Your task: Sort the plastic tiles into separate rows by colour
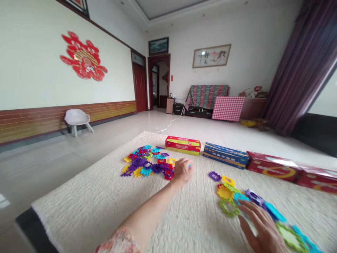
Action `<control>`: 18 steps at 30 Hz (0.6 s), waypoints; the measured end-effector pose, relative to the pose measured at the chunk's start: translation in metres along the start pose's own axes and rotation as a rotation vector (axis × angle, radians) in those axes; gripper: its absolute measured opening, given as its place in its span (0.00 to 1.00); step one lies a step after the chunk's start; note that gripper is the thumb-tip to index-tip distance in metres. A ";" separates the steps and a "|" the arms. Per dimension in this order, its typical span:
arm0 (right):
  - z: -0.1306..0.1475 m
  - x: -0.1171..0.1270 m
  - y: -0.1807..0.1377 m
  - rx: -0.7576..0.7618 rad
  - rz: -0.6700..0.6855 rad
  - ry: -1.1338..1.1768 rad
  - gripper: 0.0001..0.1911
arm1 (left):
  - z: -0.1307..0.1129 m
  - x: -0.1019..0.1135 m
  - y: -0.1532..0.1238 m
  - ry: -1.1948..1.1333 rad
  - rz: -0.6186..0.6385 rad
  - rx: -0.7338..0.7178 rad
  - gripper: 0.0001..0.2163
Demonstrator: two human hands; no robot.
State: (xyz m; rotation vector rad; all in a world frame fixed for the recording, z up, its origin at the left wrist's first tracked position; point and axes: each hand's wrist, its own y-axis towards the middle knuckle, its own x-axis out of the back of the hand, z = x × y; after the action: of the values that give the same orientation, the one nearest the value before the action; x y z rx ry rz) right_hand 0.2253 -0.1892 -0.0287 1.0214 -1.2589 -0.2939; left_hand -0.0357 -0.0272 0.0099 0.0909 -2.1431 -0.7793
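Observation:
My left hand (183,170) reaches out over the cream rug (105,196), fingers curled round a small turquoise piece beside a loose pile of colourful plastic interlocking tiles (147,163). My right hand (263,228) lies flat, fingers spread, on a joined row of tiles (263,207) that runs from the middle of the rug to the lower right corner. A single purple tile (215,175) lies apart, between the two groups.
Along the rug's far edge stand a red and yellow box (183,144), a blue box (225,154) and red boxes (273,166). A small white chair (77,119) stands by the left wall. A covered sofa (206,96) and dark curtains (297,66) are further back.

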 end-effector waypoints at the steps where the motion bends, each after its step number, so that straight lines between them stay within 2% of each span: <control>1: 0.007 -0.009 0.008 0.027 0.034 0.023 0.16 | 0.023 0.012 0.005 0.044 -0.008 0.019 0.12; 3: 0.026 -0.031 0.033 0.055 0.114 0.093 0.16 | 0.065 0.036 0.014 0.136 0.013 0.056 0.13; 6: 0.062 -0.076 0.086 0.031 0.208 0.245 0.14 | 0.123 0.067 0.029 0.253 0.061 0.108 0.14; 10: 0.106 -0.146 0.168 0.037 0.243 0.475 0.13 | 0.190 0.098 0.051 0.372 0.093 0.179 0.15; 15: 0.134 -0.233 0.256 0.057 0.342 0.556 0.20 | 0.255 0.116 0.077 0.416 0.211 0.332 0.17; 18: 0.145 -0.273 0.297 0.011 0.530 0.419 0.25 | 0.280 0.114 0.087 0.400 0.339 0.407 0.23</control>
State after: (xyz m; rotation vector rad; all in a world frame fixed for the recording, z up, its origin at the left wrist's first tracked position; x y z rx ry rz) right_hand -0.0934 0.0943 0.0166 0.6765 -1.0952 0.3219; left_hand -0.2984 0.1463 0.0086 0.0842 -1.8351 -0.1078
